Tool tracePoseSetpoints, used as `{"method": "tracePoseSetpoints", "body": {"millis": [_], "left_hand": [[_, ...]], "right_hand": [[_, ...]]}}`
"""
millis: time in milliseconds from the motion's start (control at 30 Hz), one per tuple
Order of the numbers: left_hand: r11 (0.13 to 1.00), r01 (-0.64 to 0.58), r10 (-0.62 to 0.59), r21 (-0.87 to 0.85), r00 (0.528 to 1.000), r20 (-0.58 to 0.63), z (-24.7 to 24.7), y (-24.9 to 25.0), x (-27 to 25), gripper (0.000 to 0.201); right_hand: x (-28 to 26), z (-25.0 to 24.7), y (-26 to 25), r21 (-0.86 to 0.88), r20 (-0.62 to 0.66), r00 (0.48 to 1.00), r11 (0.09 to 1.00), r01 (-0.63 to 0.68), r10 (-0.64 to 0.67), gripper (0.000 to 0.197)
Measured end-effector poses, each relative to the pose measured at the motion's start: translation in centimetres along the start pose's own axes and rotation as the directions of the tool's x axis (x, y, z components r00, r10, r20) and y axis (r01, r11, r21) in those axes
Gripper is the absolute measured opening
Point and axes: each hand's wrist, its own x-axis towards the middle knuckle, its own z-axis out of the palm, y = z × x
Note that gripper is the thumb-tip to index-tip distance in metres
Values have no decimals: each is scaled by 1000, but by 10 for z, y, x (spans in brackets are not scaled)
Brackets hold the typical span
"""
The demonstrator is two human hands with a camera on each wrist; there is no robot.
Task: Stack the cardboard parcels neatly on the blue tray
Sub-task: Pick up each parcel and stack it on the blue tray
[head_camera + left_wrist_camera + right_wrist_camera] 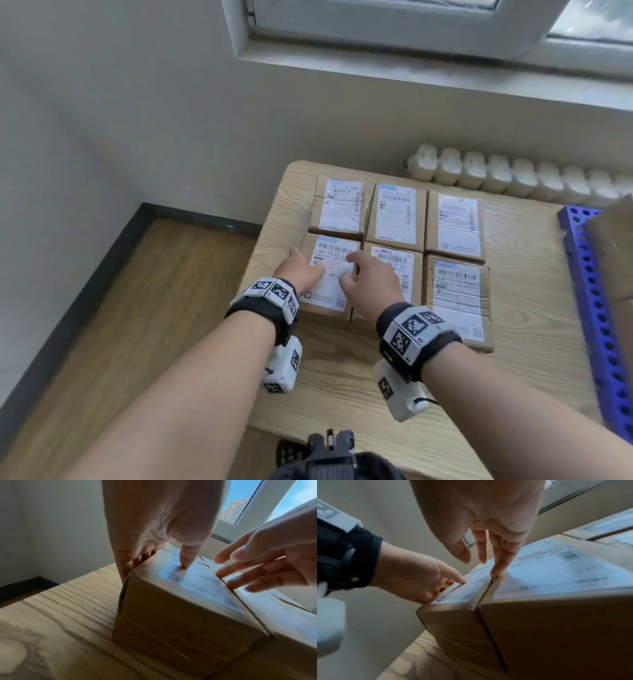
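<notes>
- Six parcels lie in a two-by-three block on the table point(342, 377); blue tray point(589, 291) at 3 o'clock, well apart, with another box at its far edge.
- Step in hand: taking the near-left parcel point(329, 274), at 9 o'clock of the block.
- Left hand point(301, 270): thumb on the label, fingers down the parcel's outer side; looks clamped on it.
- Right hand point(370, 281): fingers straight and spread, tips at the seam against the neighbour parcel point(394, 270); not gripping.
- Next, as I judge: work the right fingers into that tight seam, lift clear, carry toward 3 o'clock, set square on the tray.
</notes>
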Motion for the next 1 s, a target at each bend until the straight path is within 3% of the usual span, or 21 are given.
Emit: {"method": "tracePoseSetpoints", "body": {"millis": [267,400,500,633,767,833,1000], "left_hand": [[974,50,-43,-222,998,37,-5,-20,-1,50],[949,79,-70,-305,997,39,-14,-31,-11,45],[920,58,-58,-389,998,12,-24,-38,-15,65],[871,-24,32,-490,999,8,-38,-38,-25,58],[869,-81,75,-487,997,-31,-41,-37,-25,88],[866,-117,103,-486,993,-55,-40,-34,-34,92],[780,-258,238,-571,965,-112,-36,-15,-59,73]], "right_hand": [[-4,10,-10,325,-3,989,935,-139,148,42],[-9,14,-16,315,3,991,940,-130,135,13],[-15,14,-18,303,-6,993,947,-110,118,21],[-26,10,-19,384,-18,994,919,-91,105,24],[-34,3,-20,476,-66,990,876,-78,124,14],[-41,-3,-21,534,-104,982,842,-80,159,26],[-59,-20,-14,642,-184,962,766,-38,203,16]]}}
